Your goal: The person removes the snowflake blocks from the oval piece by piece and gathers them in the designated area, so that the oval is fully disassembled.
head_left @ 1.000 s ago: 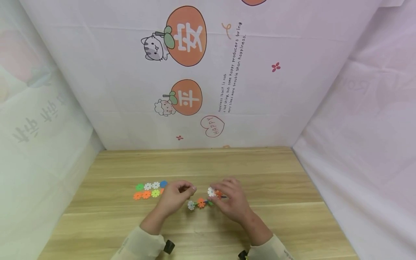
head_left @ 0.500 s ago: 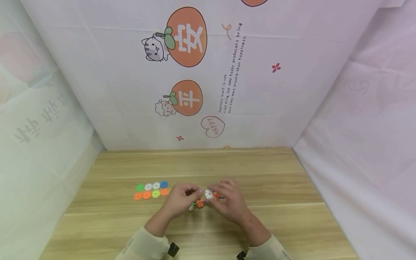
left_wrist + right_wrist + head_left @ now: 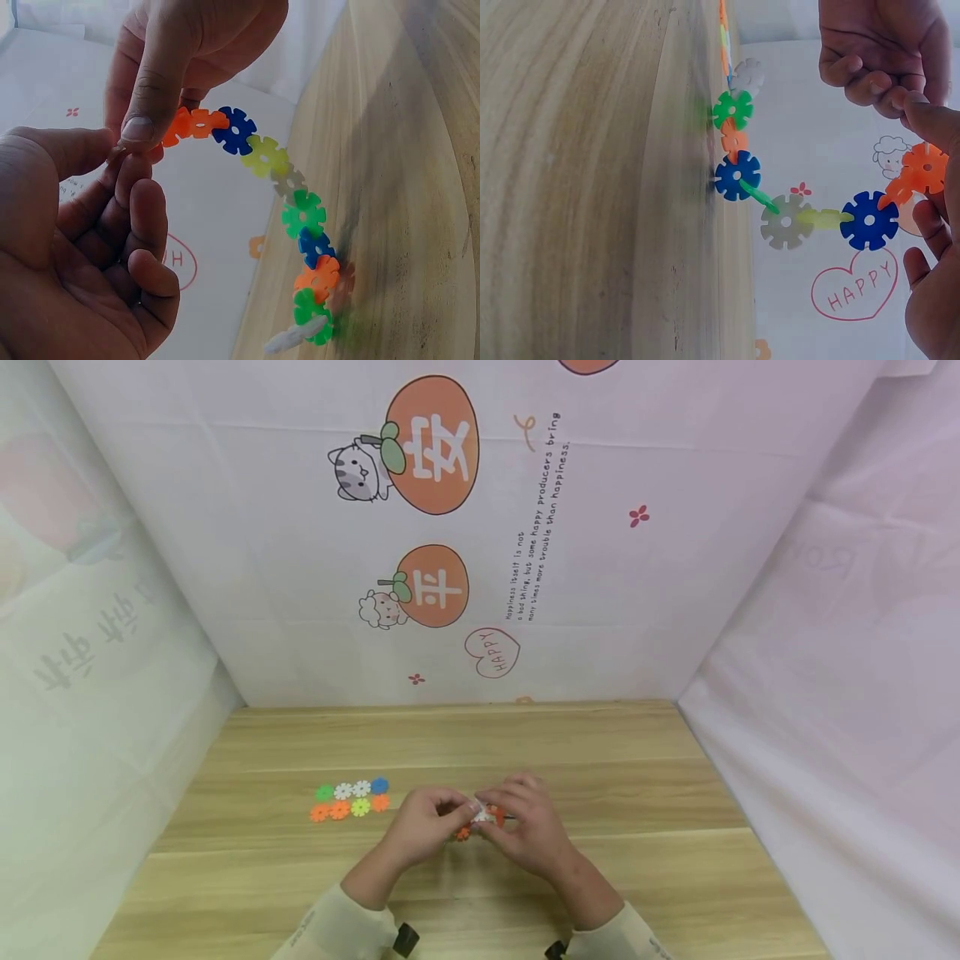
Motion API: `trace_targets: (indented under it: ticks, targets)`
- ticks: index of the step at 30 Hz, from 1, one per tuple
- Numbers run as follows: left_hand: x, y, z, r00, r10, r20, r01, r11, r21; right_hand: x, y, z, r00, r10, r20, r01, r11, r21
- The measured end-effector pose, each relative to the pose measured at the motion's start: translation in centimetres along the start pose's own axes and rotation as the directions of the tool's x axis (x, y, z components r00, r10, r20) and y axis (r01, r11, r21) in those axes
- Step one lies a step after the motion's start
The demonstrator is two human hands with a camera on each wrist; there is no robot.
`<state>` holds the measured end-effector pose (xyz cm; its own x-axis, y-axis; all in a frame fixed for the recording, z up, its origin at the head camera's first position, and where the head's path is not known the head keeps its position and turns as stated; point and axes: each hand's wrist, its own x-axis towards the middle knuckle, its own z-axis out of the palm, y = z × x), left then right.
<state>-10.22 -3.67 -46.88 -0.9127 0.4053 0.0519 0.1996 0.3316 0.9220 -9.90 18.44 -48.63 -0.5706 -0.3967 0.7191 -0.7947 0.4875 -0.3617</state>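
A chain of notched plastic discs [image 3: 302, 216], in orange, blue, yellow, grey-white and green, hangs in a curve from the fingertips; its far end is down at the tabletop. My right hand [image 3: 534, 822] pinches the raised end, where a white disc [image 3: 483, 814] shows beside an orange disc [image 3: 925, 167]. The left hand [image 3: 423, 827] meets it there, thumb and forefinger pinching at the white disc's edge. Fingertips hide most of that joint, so whether a separate disc sits between them cannot be told.
Two short rows of loose notched discs [image 3: 360, 807] lie flat on the wooden table [image 3: 585, 743], left of the hands. A printed white cloth [image 3: 585, 568] stands behind the table, with pale cloth at both sides.
My left hand has moved right until its fingertips meet the right hand's at the white disc. The right hand has barely moved. The loose discs have stayed put.
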Motion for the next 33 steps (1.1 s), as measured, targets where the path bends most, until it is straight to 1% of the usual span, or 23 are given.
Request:
trace_targets:
  ticks: [5,11,18,21,27,33]
  targets:
    - [-0.07,0.29,0.11,1.000,-0.003,-0.015,0.003,1.000,0.012,-0.03,-0.12,-0.05,1.000,0.015,0.018,-0.015,1.000,-0.002]
    - [-0.14,0.31,0.17,0.999,-0.008,-0.031,0.008,1.000,0.015,-0.16,-0.06,-0.03,0.999,0.033,0.030,-0.033,0.999,0.004]
    - [-0.35,0.13,-0.14,0.997,-0.024,-0.067,0.025,1.000,0.009,-0.42,0.35,-0.34,1.000,0.026,0.013,-0.026,1.000,-0.003]
    - [-0.38,-0.03,-0.33,0.997,-0.027,-0.072,0.028,1.000,0.008,-0.45,0.51,-0.52,1.000,0.013,-0.007,-0.014,1.000,-0.012]
    - [-0.46,-0.12,-0.54,0.998,-0.030,-0.063,0.029,1.000,-0.003,-0.17,0.55,-0.65,0.997,-0.049,-0.051,0.050,0.999,0.002]
    - [-0.40,-0.09,-0.59,0.998,-0.020,-0.064,0.020,1.000,-0.005,0.00,0.46,-0.70,0.996,-0.069,-0.058,0.070,0.998,0.006]
